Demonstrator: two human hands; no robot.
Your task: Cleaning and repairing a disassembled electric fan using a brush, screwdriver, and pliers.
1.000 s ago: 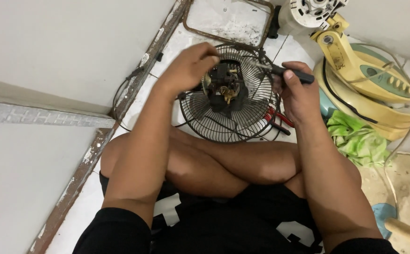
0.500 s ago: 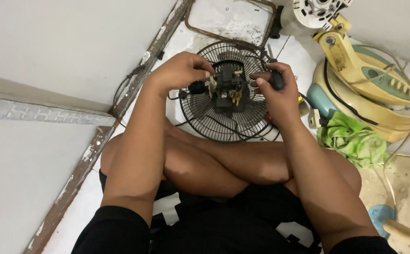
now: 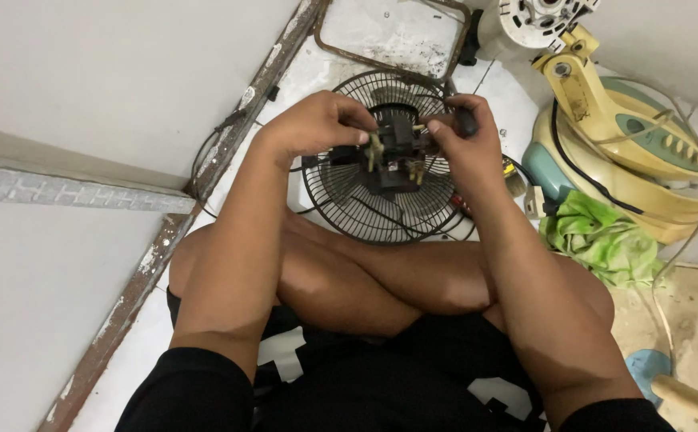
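The person sits cross-legged on the floor, bare knees nearest, forearms reaching away over them. Both hands meet above a round black wire fan guard (image 3: 381, 184) that lies flat on the white floor just past the shins. Between the hands sits a small dark fan motor (image 3: 393, 152), held over the guard's middle; its long axis runs roughly left to right, with a dark stub poking out toward the left hand. The left hand (image 3: 317, 128) is curled around that left end, fingers wrapped on it. The right hand (image 3: 465, 140) pinches the motor's right side while also gripping a black tool handle (image 3: 467, 122); the tool's tip is hidden behind the fingers, so I cannot tell its kind. Brass-coloured bits on the motor are too small to make out. Off to the right lies a crumpled green cloth (image 3: 597, 236), then a yellowed fan base (image 3: 629, 152) with a row of buttons. Farther back a rusty metal frame (image 3: 393, 36) is cut off by the top edge.
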